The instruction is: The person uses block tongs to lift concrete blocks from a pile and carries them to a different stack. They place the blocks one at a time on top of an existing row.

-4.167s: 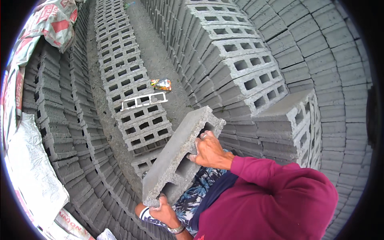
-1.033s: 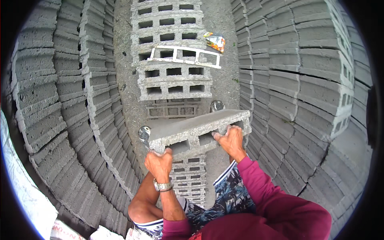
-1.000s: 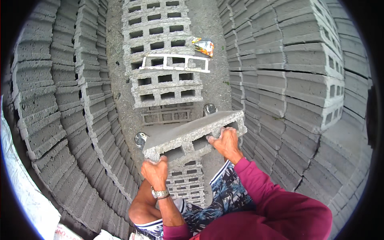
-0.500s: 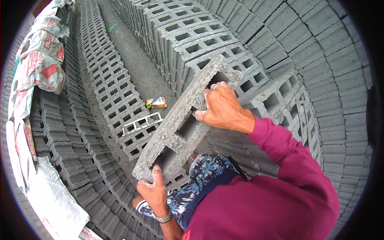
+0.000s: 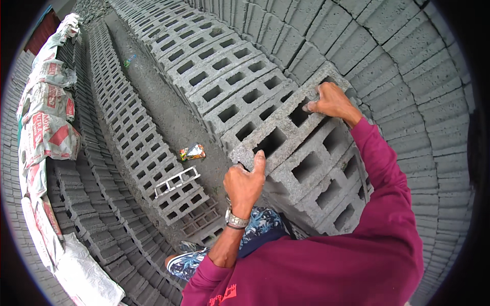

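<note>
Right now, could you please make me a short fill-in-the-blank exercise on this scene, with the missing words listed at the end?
1. The left hand grips the hollow concrete block lower in the picture than the ____ hand does.
2. The metal-banded watch is worn on the ____ wrist.
3. The colour of the ladder-shaped frame, which lies to the left of both hands, is ____.

Missing words: right; left; white.
</note>
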Demonstrator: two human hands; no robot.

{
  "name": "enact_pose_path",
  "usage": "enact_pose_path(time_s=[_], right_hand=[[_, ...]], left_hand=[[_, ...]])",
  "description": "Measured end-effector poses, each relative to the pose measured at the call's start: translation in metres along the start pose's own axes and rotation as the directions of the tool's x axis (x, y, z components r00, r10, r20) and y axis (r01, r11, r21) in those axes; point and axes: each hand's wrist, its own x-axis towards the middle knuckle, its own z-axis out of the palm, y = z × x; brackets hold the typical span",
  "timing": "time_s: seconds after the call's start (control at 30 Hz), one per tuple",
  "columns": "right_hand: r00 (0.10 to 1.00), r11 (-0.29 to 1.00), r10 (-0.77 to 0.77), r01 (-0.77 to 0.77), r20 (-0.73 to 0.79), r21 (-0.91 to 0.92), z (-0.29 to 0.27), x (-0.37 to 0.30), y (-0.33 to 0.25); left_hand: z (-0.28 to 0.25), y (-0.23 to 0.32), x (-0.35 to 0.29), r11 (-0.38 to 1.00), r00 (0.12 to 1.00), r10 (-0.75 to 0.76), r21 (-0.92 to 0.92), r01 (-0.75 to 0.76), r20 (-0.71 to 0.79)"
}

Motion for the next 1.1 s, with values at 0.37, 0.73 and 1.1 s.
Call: enact_pose_path(time_s=[0.37, 0.73, 1.1], right_hand=[[0.999, 0.993, 0.015, -0.021, 0.052, 0.117, 0.021, -0.001, 0.038], [0.976, 0.983, -0.058, 0.093, -0.208, 0.161, 0.034, 0.002, 0.055], [1.000, 0.994, -0.004, 0.005, -0.006, 0.113, 0.030, 0.001, 0.058]], left_hand=[[0.016, 0.031, 0.001, 0.981, 0.997, 0.046, 0.191, -0.034, -0.060], [0.017, 0.032, 0.003, 0.986, 0.992, 0.127, 0.110, -0.128, 0.013], [-0.004, -0.018, 0.018, 0.902, 0.942, -0.024, -0.399, 0.165, 0.334]])
